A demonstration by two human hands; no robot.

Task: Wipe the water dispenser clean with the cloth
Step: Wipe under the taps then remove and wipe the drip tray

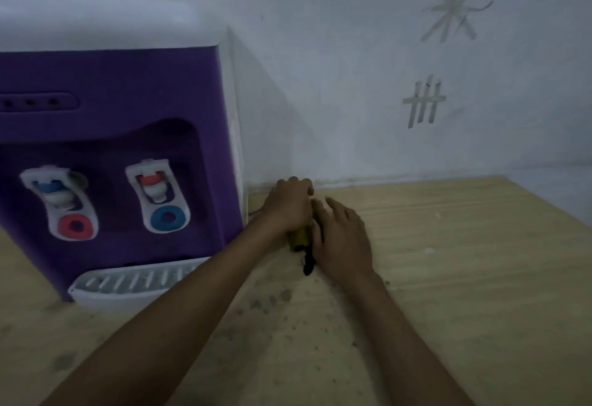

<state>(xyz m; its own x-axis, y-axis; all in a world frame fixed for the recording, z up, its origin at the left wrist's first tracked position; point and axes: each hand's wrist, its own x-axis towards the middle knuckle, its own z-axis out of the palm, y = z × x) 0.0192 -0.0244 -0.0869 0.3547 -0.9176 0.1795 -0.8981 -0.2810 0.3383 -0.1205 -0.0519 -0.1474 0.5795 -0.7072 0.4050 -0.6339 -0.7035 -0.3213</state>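
A purple and white water dispenser (112,136) stands at the left of a wooden table (448,261), with two taps and a white drip tray (128,284). Just right of it, both hands meet over a small yellow cloth (299,237) with a dark part hanging at its near end. My left hand (288,203) has its fingers curled over the cloth's far end. My right hand (342,235) lies on the cloth's right side, fingers bent against it. Most of the cloth is hidden under the hands.
A pale wall (384,85) with tape marks runs behind the table. Dark specks and stains dot the table surface (272,306) near my forearms. The table's right edge (551,210) slants toward the wall.
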